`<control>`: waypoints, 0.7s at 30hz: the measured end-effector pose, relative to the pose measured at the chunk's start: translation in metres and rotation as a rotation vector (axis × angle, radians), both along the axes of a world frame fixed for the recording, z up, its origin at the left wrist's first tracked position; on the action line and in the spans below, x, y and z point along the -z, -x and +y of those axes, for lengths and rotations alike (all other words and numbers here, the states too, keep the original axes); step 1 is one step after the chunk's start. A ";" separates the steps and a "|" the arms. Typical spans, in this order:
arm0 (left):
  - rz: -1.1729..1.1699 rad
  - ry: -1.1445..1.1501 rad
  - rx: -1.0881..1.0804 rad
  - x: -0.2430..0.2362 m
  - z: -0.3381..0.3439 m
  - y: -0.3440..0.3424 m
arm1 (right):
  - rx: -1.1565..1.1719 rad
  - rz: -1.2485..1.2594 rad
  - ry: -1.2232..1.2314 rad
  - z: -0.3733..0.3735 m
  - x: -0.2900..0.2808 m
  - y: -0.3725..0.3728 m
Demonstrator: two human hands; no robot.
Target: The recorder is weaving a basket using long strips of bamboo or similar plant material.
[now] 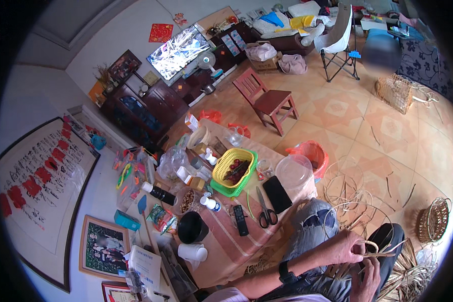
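Observation:
Low at the right, above my knees, my left hand (348, 247) has its fingers closed on thin pale cane strips (381, 254). A dark watch (288, 272) circles that wrist. Just below it, my right hand (365, 282) has bent fingers gripping the lower side of the same bundle. Long loose strips curl in wide loops (355, 203) beyond my hands. A finished-looking small basket (434, 220) of woven strips stands on the floor to the right. Part of the bundle is hidden behind my fingers.
To the left stands a table with scissors (267, 213), a black phone (277, 195), a remote control (240, 220) and a yellow basket (234, 170). A red-bagged bin (311, 157) and wooden chair (272, 102) are beyond. Dry strips (405, 282) lie at lower right.

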State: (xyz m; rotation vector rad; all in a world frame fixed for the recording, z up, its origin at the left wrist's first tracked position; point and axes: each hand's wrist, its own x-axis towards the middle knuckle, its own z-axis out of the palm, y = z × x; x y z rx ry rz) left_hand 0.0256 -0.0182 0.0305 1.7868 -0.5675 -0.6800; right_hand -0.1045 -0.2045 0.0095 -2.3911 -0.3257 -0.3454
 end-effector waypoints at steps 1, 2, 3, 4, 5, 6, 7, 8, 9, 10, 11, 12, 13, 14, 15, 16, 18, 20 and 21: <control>0.039 0.016 0.017 0.000 0.000 0.000 | 0.036 0.033 -0.034 0.003 -0.001 -0.002; 0.015 0.002 0.015 0.000 -0.001 0.000 | 0.072 0.064 -0.068 0.005 -0.001 -0.005; 0.050 0.004 0.029 0.002 -0.002 -0.002 | 0.032 0.119 -0.116 0.005 -0.001 -0.008; 0.095 0.055 0.044 0.003 -0.002 -0.002 | 0.031 0.115 -0.116 0.003 0.000 -0.009; 0.088 0.003 0.043 0.006 -0.002 -0.002 | 0.005 0.208 -0.124 0.001 0.002 -0.010; 0.048 0.054 0.017 0.007 -0.004 -0.001 | -0.023 0.301 -0.133 0.000 0.003 -0.010; 0.027 0.108 -0.007 0.009 -0.005 0.000 | -0.023 0.302 -0.133 -0.001 0.005 -0.011; 0.009 0.105 -0.010 0.009 -0.006 0.001 | -0.050 0.256 -0.118 -0.003 0.006 -0.011; 0.026 0.099 -0.015 0.007 -0.007 0.002 | -0.076 0.209 -0.104 -0.004 0.007 -0.011; 0.062 0.071 -0.017 0.005 -0.009 0.002 | -0.075 0.209 -0.104 -0.005 0.007 -0.010; 0.043 0.093 -0.019 0.001 -0.010 0.001 | -0.086 0.189 -0.188 -0.006 0.006 -0.009; 0.020 0.068 0.013 -0.004 -0.011 0.000 | -0.098 0.172 -0.271 -0.007 0.005 -0.007; 0.000 0.042 0.041 -0.009 -0.012 -0.002 | -0.096 0.175 -0.271 -0.009 0.004 -0.005; 0.003 0.044 0.046 -0.012 -0.013 -0.004 | -0.061 0.377 -0.425 -0.011 0.003 -0.004; 0.053 0.031 0.046 -0.014 -0.014 -0.007 | -0.024 0.581 -0.579 -0.012 0.002 -0.002; 0.088 0.091 0.050 -0.014 -0.015 -0.010 | -0.023 0.583 -0.580 -0.013 0.003 -0.001; 0.088 0.021 -0.005 -0.005 -0.020 -0.017 | 0.021 0.663 -0.951 -0.013 0.009 -0.002; 0.112 0.031 -0.031 0.014 -0.029 -0.028 | 0.036 0.671 -0.928 -0.017 0.020 -0.009; 0.090 0.073 -0.089 0.027 -0.035 -0.028 | 0.105 0.664 -0.951 -0.018 0.028 -0.014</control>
